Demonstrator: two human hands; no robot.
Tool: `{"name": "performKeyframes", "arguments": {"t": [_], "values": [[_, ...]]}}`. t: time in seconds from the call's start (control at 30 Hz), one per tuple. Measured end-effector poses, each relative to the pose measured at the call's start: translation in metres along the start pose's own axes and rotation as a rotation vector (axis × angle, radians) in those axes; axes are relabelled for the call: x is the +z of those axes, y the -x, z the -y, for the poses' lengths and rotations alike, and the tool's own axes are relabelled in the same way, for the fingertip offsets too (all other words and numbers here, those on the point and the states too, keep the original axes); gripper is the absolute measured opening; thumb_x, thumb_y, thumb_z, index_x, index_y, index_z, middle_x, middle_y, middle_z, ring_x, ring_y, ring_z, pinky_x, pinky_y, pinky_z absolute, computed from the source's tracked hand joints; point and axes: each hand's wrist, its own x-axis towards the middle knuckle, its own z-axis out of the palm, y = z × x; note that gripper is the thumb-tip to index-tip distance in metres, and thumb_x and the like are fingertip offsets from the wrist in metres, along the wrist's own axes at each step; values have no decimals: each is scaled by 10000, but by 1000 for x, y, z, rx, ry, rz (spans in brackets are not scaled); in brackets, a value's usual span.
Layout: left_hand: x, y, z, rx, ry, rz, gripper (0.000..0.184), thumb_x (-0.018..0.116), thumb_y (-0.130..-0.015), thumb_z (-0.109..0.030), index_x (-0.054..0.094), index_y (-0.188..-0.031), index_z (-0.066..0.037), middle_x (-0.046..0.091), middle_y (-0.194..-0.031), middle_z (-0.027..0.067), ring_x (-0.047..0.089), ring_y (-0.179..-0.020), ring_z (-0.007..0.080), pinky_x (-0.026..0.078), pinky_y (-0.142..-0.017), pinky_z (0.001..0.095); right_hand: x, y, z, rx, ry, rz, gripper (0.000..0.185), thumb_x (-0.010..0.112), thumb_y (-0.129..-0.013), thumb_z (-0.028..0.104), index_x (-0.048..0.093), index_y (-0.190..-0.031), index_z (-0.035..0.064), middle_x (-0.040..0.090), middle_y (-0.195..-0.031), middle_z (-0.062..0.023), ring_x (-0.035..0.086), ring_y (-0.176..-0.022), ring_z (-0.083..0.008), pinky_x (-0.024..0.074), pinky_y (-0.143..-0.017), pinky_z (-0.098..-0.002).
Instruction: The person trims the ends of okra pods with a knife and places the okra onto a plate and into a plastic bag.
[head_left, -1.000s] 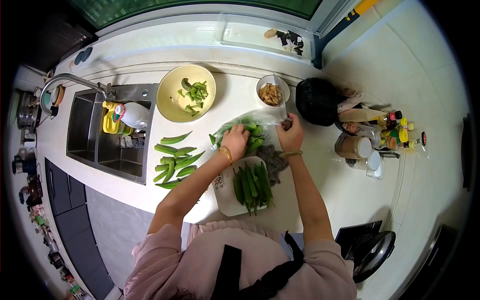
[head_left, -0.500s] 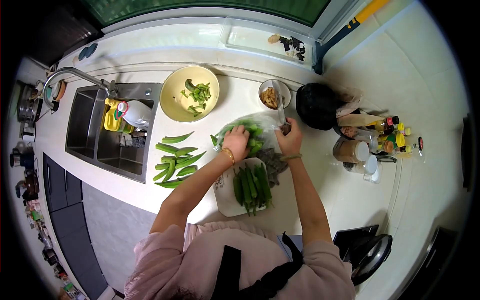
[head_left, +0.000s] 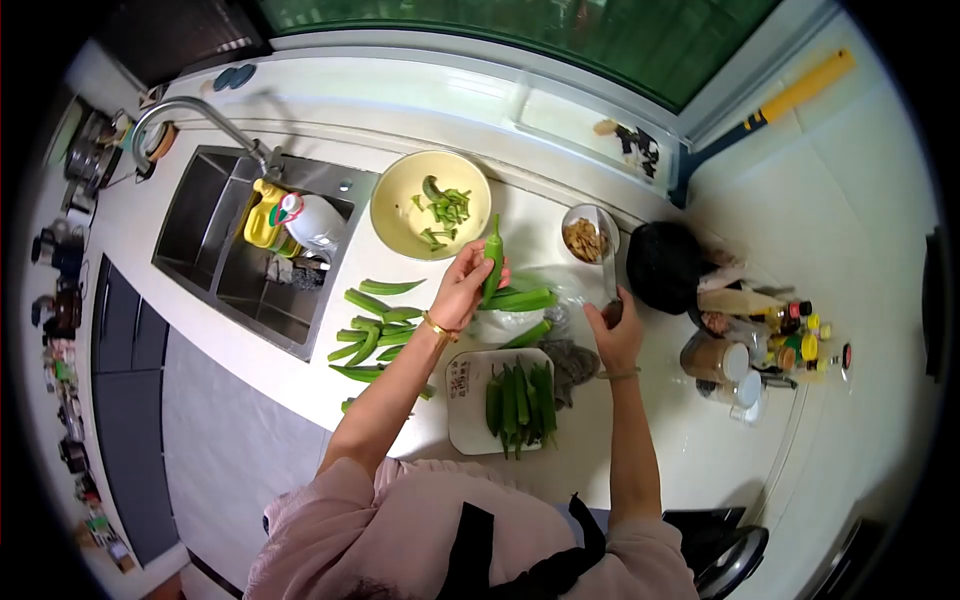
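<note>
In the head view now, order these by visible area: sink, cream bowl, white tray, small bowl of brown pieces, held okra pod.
1. Sink
2. Cream bowl and white tray: too alike to rank
3. Small bowl
4. Okra pod in left hand, possibly nearer the camera

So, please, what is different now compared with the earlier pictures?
The left hand, earlier down among the okra at the clear bag, has moved leftward, nearer the large bowl. It has taken hold of one okra, tip up. The view has shifted too. The right hand still holds the knife; the white tray of okra and the bowl's trimmings look unchanged.
</note>
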Motion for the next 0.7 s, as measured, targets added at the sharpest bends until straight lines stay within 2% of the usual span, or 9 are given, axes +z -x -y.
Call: {"name": "performKeyframes", "arguments": {"t": [0.1, 0.17, 0.2, 0.23, 0.33, 0.43, 0.5, 0.57, 0.7], "values": [[-9, -1, -16, 37, -224, -32, 237, 428, -904, -125, 441, -1112, -12, 551, -939, 57, 530, -763, 108, 443, -730, 248, -2, -3, 32, -91, 92, -18, 399, 698, -694, 194, 555, -1017, 9, 574, -649, -58, 542, -539, -136, 452, -542, -258], [-17, 0, -27, 16, -532, -7, 244, 432, -907, -148, 460, -1100, -3, 557, -898, 34, 519, -755, 79, 430, -719, 228, 14, -6, 49, -456, 44, -62, 324, 690, -684, 128, 590, -981, 48, 580, -648, -77, 570, -534, -168, 450, -517, -260], [-21, 1, -29, 58, -539, -30, 267, 475, -886, -156, 479, -1098, 7, 548, -832, 12, 497, -699, 63, 425, -656, 199, 20, -8, 65, -541, 60, -31, 323, 691, -645, 82, 608, -956, 86, 591, -667, -82, 590, -567, -200, 458, -512, -282], [-23, 5, -31, 64, -542, -36, 267, 475, -886, -156, 479, -1098, 7, 548, -832, 12, 497, -699, 63, 425, -656, 199, 28, -9, 77, -548, 54, -28, 323, 691, -645, 82, 608, -956, 86, 591, -667, -82, 590, -567, -200, 458, -512, -282], [-44, 11, -35, 177, -892, -103, 247, 530, -817, -90, 522, -1041, 13, 572, -859, 38, 513, -739, 67, 434, -651, 214, 52, -13, 102, -685, 77, 115, 364, 681, -615, 36, 602, -964, 102, 586, -659, -60, 579, -556, -217, 460, -503, -312], [-55, 17, -34, 348, -846, -123, 238, 546, -795, -71, 535, -1015, 19, 596, -884, 59, 532, -744, 84, 443, -640, 231, 73, -17, 113, -723, 54, 196, 370, 683, -612, 34, 597, -965, 100, 579, -645, -60, 577, -549, -217, 456, -489, -311], [-61, 19, -37, 358, -826, -144, 227, 542, -794, -65, 534, -1005, 20, 612, -874, 75, 548, -731, 105, 448, -628, 242, 85, -19, 115, -746, 59, 192, 369, 685, -610, 40, 594, -962, 101, 580, -643, -57, 577, -547, -220, 457, -489, -312], [-61, 23, -48, 123, -795, -199, 211, 530, -798, -61, 536, -994, 18, 607, -821, 69, 536, -685, 100, 439, -610, 233, 93, -20, 118, -764, 75, 199, 379, 690, -612, 56, 587, -974, 103, 583, -647, -54, 577, -545, -222, 460, -495, -317], [-74, 24, -56, -22, -878, -164, 193, 524, -806, -66, 541, -980, 17, 596, -806, 61, 513, -644, 94, 426, -596, 219, 100, -20, 123, -731, 80, 245, 381, 689, -615, 61, 584, -978, 107, 595, -668, -61, 582, -554, -226, 461, -498, -326]]}}
